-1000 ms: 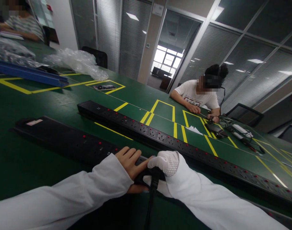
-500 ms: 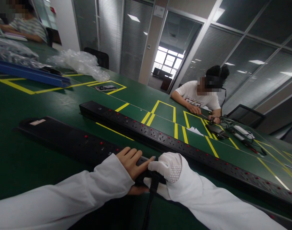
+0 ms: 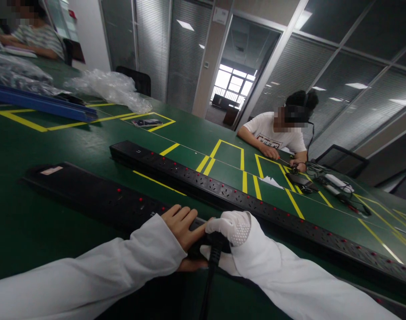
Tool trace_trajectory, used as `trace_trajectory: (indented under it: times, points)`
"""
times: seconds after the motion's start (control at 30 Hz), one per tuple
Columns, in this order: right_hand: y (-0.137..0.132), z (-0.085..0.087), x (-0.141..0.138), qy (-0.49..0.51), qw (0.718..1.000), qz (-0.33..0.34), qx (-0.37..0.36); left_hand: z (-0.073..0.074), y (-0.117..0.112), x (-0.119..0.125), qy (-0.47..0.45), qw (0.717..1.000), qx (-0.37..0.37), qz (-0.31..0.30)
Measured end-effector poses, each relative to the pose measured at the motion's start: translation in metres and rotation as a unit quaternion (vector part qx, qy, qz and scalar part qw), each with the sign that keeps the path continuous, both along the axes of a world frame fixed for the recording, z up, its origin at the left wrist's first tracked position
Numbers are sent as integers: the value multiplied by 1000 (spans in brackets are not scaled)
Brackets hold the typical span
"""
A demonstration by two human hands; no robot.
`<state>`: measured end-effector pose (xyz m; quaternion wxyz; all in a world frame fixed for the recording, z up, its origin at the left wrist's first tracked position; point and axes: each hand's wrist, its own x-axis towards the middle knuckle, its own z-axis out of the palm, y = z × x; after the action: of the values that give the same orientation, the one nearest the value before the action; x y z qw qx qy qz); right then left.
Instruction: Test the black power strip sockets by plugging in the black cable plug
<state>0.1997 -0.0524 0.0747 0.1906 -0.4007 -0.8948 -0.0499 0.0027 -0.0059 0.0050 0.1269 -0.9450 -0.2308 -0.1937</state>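
Observation:
A long black power strip [image 3: 99, 189] with red indicator dots lies nearest me on the green table. My left hand [image 3: 184, 226], bare below a white sleeve, wraps over this strip, fingers on top and thumb side underneath. Beside it, my gloved right hand [image 3: 231, 231] is closed around a black plug [image 3: 216, 242], its cord [image 3: 207, 284] hanging toward me. The plug is at the near strip's side; whether it sits in a socket is hidden by the fingers. A second black power strip [image 3: 196, 178] lies parallel just behind, its row of sockets facing up.
Yellow tape [image 3: 231, 143] marks the table. At the far left are a blue rail [image 3: 39, 102] and crumpled clear plastic [image 3: 106, 86]. Across the table, a person [image 3: 279, 133] handles small items near tangled cables [image 3: 336, 182]. Another person [image 3: 39, 40] sits at the upper left.
The plug in my right hand has tilted slightly, showing more of its body and cord end. My left hand stays put on the near strip.

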Motion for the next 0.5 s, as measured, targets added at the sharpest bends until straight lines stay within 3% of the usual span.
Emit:
trace_trajectory:
  times: [0.17,0.5]
  points:
    - [0,-3,1,-49,996,29,66,2,0,-1,17,1000,9,0]
    - [0,2,-1,-42,997,26,61,-1,0,0,10,1000,20,10]
